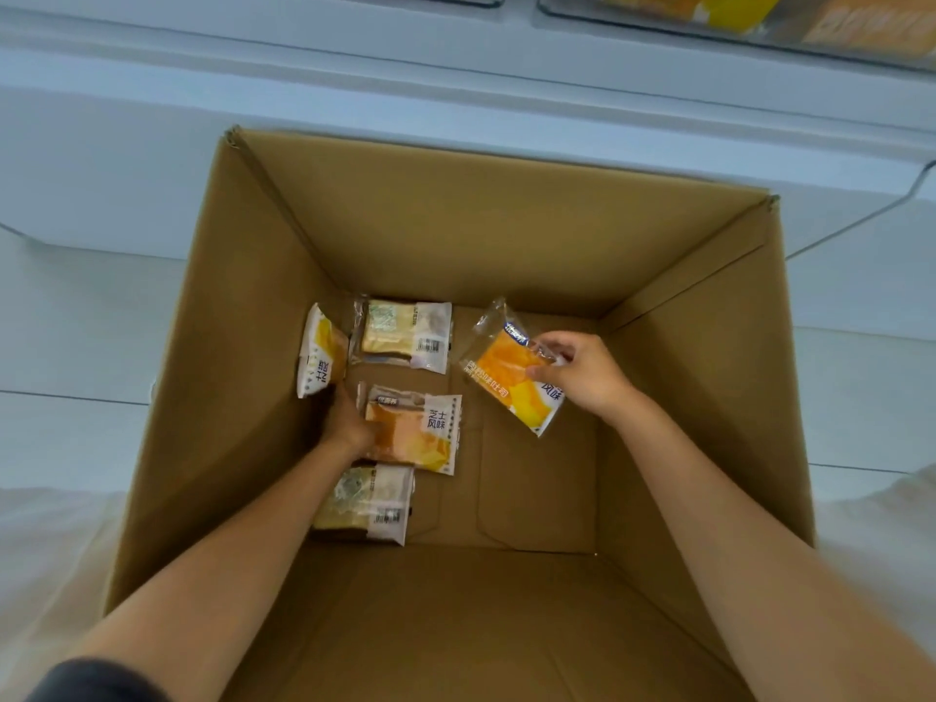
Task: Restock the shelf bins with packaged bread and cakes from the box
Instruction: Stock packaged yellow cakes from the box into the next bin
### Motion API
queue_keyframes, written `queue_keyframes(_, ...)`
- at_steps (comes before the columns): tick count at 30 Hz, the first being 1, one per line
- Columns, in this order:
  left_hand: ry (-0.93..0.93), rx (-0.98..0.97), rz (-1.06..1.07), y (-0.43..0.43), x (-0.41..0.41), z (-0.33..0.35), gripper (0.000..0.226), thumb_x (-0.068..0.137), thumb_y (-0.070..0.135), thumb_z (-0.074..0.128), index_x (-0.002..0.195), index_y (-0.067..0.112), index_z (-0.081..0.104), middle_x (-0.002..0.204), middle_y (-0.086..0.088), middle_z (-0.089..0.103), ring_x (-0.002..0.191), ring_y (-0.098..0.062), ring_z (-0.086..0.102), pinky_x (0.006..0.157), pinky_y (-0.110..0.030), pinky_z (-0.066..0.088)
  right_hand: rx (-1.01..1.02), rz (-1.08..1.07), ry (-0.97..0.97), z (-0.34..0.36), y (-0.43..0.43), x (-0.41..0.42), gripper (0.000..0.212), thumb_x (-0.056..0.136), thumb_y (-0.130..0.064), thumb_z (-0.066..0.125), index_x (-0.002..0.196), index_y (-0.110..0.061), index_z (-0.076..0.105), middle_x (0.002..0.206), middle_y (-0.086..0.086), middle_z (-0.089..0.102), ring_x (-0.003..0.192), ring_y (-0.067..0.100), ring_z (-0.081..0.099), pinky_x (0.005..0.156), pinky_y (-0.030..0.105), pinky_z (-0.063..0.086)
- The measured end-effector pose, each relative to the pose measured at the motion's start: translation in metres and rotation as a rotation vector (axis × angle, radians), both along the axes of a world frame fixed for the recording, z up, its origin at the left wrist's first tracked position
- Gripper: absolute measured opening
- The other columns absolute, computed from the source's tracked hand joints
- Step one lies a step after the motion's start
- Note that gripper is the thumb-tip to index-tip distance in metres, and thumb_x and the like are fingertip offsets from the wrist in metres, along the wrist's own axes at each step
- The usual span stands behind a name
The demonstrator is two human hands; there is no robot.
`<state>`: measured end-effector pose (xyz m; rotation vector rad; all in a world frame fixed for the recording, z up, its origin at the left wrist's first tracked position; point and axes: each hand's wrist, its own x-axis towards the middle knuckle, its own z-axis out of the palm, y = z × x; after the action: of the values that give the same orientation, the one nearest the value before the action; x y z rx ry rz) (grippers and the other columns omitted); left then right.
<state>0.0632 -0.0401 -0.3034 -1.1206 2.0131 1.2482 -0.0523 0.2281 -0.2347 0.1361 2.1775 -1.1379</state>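
Note:
A deep cardboard box (243,306) stands open below me with several bread packets on its floor. My right hand (582,372) pinches an orange toast packet (506,372) by its edge and holds it above the box floor. My left hand (344,423) reaches down at the left edge of an orange-and-white packet (425,430); whether its fingers grip the packet is hidden. A yellow-and-white packet (320,352) leans on the left wall. Two pale packets lie flat, one at the back (405,334), one near me (372,504).
White shelving (456,83) runs behind the box. At the top right a clear shelf bin (552,12) holds orange packets (871,27). The right half of the box floor (537,488) is bare cardboard.

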Motion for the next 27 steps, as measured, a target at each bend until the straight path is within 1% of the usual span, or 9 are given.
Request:
queue_keyframes(3, -0.096, -0.071, -0.131, 0.006, 0.007, -0.016, 0.042, 0.083, 0.011, 0.075, 0.121, 0.009, 0.058, 0.121, -0.010, 0.062, 0.114, -0.030, 0.060, 0.090, -0.038, 0.050, 0.007, 0.021, -0.011, 0.001, -0.006, 0.004, 0.052, 0.080, -0.010, 0.077, 0.129, -0.012, 0.059, 0.128, 0.005, 0.062, 0.115, 0.021, 0.060, 0.093, 0.040, 0.053)
queue_keyframes(9, -0.104, -0.027, -0.155, 0.023, 0.005, -0.015, 0.021, 0.087, 0.018, 0.072, 0.102, 0.012, 0.057, 0.110, -0.012, 0.066, 0.090, -0.025, 0.060, 0.078, -0.037, 0.050, 0.019, 0.100, -0.037, 0.007, -0.002, 0.013, 0.045, 0.079, -0.009, 0.079, 0.120, -0.014, 0.063, 0.120, 0.003, 0.062, 0.114, 0.016, 0.056, 0.089, 0.029, 0.046)
queue_keyframes(12, -0.080, 0.286, -0.063, 0.024, -0.008, 0.013, 0.031, 0.090, 0.011, 0.066, 0.119, 0.013, 0.054, 0.112, -0.007, 0.066, 0.093, -0.020, 0.064, 0.072, -0.029, 0.050, 0.055, 0.198, -0.066, 0.016, 0.002, 0.013, 0.037, 0.079, -0.011, 0.079, 0.112, -0.019, 0.065, 0.118, 0.000, 0.060, 0.114, 0.016, 0.056, 0.089, 0.031, 0.049)
queue_keyframes(17, 0.098, 0.744, 0.079, 0.025, -0.030, 0.083, 0.028, 0.100, 0.013, 0.044, 0.124, 0.020, 0.056, 0.119, -0.012, 0.067, 0.111, -0.026, 0.064, 0.097, -0.047, 0.050, 0.034, 0.327, -0.070, 0.055, -0.006, 0.009, 0.043, 0.082, -0.015, 0.077, 0.123, -0.013, 0.065, 0.121, 0.002, 0.065, 0.108, 0.015, 0.062, 0.092, 0.034, 0.052)
queue_keyframes(19, 0.192, 0.733, -0.026, 0.032, -0.038, 0.114, 0.030, 0.098, 0.037, 0.047, 0.123, 0.022, 0.058, 0.119, -0.010, 0.066, 0.109, -0.026, 0.064, 0.098, -0.049, 0.049, -0.001, 0.279, -0.032, 0.077, -0.008, 0.009, 0.046, 0.083, -0.017, 0.076, 0.127, -0.013, 0.063, 0.127, 0.000, 0.063, 0.112, 0.013, 0.059, 0.098, 0.033, 0.049)
queue_keyframes(21, 0.285, 0.619, -0.170, 0.045, -0.045, 0.151, 0.063, 0.078, 0.060, 0.070, 0.126, 0.021, 0.058, 0.117, -0.005, 0.070, 0.108, -0.023, 0.067, 0.095, -0.045, 0.052, -0.045, 0.189, 0.084, 0.102, -0.009, 0.010, 0.048, 0.081, -0.019, 0.078, 0.127, -0.014, 0.063, 0.126, -0.002, 0.062, 0.115, 0.012, 0.057, 0.102, 0.034, 0.047)
queue_keyframes(23, 0.440, 0.478, -0.217, 0.058, -0.051, 0.183, 0.067, 0.068, 0.050, 0.084, 0.123, 0.019, 0.061, 0.111, -0.003, 0.073, 0.104, -0.022, 0.070, 0.091, -0.040, 0.055, -0.087, 0.003, 0.218, 0.126, -0.009, 0.012, 0.065, 0.079, -0.023, 0.080, 0.138, -0.016, 0.052, 0.131, -0.002, 0.054, 0.114, 0.009, 0.053, 0.097, 0.025, 0.046)
queue_keyframes(25, 0.547, 0.471, -0.168, 0.066, -0.057, 0.213, 0.044, 0.081, 0.032, 0.079, 0.119, 0.019, 0.062, 0.106, -0.002, 0.075, 0.100, -0.019, 0.071, 0.083, -0.034, 0.058, -0.173, -0.208, 0.191, 0.151, -0.008, 0.015, 0.098, 0.071, -0.047, 0.082, 0.150, -0.021, 0.030, 0.139, -0.005, 0.043, 0.121, 0.011, 0.049, 0.100, 0.029, 0.045)
queue_keyframes(27, 0.587, 0.519, -0.166, 0.076, -0.064, 0.248, 0.025, 0.089, 0.024, 0.070, 0.113, 0.023, 0.063, 0.102, 0.001, 0.075, 0.096, -0.015, 0.072, 0.076, -0.028, 0.058, -0.301, -0.300, 0.080, 0.175, -0.005, 0.013, 0.109, 0.058, -0.072, 0.076, 0.146, -0.021, 0.037, 0.138, -0.004, 0.054, 0.119, 0.015, 0.059, 0.103, 0.039, 0.047)
